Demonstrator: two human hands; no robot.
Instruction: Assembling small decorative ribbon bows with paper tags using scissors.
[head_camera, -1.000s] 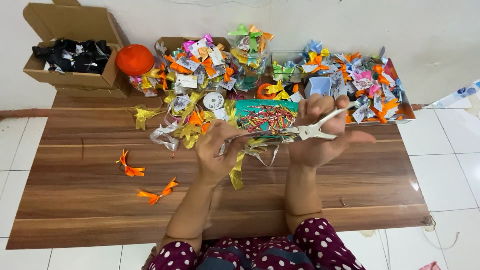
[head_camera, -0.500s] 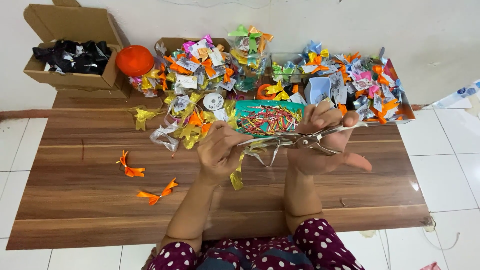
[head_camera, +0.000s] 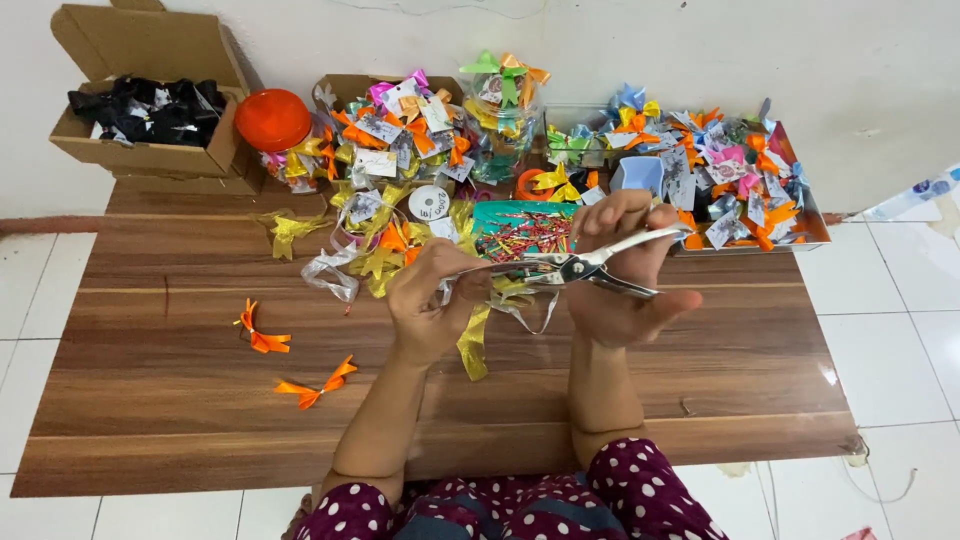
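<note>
Gold ribbon (head_camera: 473, 340) sits pinched in left hand (head_camera: 432, 305) over mid-table, its tail hanging free below so the top end meets the blades. Right hand (head_camera: 625, 270) is closed round the handles of the scissors (head_camera: 570, 268), blades nearly together, tips at the left fingers. Two orange bows (head_camera: 262, 335) lie w/ space around them to the left. Bow pile (head_camera: 400, 140), tray (head_camera: 815, 235), orange lid (head_camera: 272, 118), box (head_camera: 150, 155) crowd the far edge; nothing btwn hands & table (head_camera: 700, 400).
</note>
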